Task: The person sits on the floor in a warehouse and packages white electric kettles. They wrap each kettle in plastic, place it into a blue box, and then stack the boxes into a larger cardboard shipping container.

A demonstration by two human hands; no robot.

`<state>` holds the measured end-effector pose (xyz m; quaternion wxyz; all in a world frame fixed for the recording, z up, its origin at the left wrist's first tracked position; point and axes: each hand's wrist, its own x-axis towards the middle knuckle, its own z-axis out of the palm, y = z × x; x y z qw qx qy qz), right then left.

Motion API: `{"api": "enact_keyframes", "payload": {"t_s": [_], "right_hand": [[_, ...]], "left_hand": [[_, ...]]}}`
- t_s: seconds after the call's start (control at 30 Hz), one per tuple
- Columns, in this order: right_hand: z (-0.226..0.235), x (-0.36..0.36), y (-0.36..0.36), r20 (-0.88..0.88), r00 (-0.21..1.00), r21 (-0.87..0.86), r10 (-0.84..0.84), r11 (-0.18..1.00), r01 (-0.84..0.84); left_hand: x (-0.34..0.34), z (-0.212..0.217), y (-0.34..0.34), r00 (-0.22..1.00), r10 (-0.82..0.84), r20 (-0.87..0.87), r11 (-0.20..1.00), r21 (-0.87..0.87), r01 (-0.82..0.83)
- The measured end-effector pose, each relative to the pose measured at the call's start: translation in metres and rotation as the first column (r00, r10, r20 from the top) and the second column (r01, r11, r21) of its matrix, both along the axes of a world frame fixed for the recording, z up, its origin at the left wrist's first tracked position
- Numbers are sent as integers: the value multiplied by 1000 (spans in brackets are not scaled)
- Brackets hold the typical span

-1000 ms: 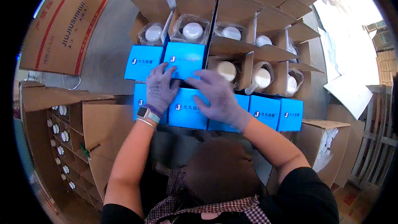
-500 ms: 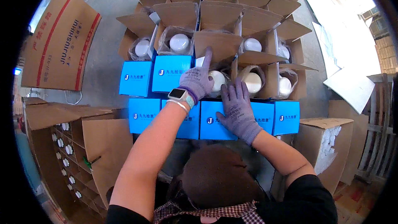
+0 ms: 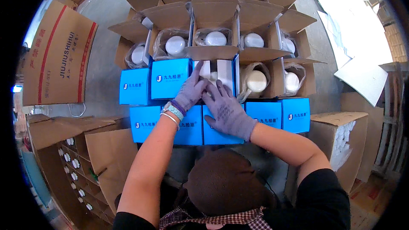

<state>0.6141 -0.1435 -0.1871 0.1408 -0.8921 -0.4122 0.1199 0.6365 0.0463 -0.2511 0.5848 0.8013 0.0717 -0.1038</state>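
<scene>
Gray-violet gloves cover both my hands. They meet over a box in the middle of the front row, whose white side flaps [image 3: 224, 73] are folded inward and whose brown lid flap [image 3: 213, 52] stands up behind. My left hand [image 3: 190, 91] has its fingers stretched out, the index finger on the left flap. With its fingers extended too, my right hand [image 3: 226, 111] lies across the box's blue front panel [image 3: 219, 139], fingertips at the opening. A white round top shows partly between the flaps. To the right, an open box holds a white round-topped item [image 3: 256, 81] in clear plastic.
Closed blue boxes [image 3: 171, 78] stand at left. Open boxes with white round-topped items [image 3: 175, 45] fill the row behind. A divided carton [image 3: 102, 157] is at lower left, another carton [image 3: 358, 145] at lower right, and white foam sheets [image 3: 362, 83] at far right.
The middle box's white side flaps are now folded in, mostly covering its white round top. My right hand has moved left, close beside my left hand. The view has shifted slightly.
</scene>
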Motion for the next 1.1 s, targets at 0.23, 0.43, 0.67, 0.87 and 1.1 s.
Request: {"api": "enact_keyframes", "payload": {"t_s": [0.23,0.43,0.67,0.87,1.1], "right_hand": [[-27,3,4,-65,977,241,-201,947,211],[-9,-10,-36,-924,309,353,225,190,916],[-15,-25,-62,-930,365,354,41,362,862],[-28,-31,-65,-413,847,396,-336,771,499],[-22,-43,-50,-18,916,33,-401,915,401]], "left_hand": [[35,49,31,771,266,578,947,-9,-320],[19,108,-10,863,-494,-102,682,571,458],[5,44,-21,741,-658,136,524,789,321],[-1,28,-19,692,-718,74,352,896,270],[-6,25,-19,708,-698,105,383,891,245]]}}
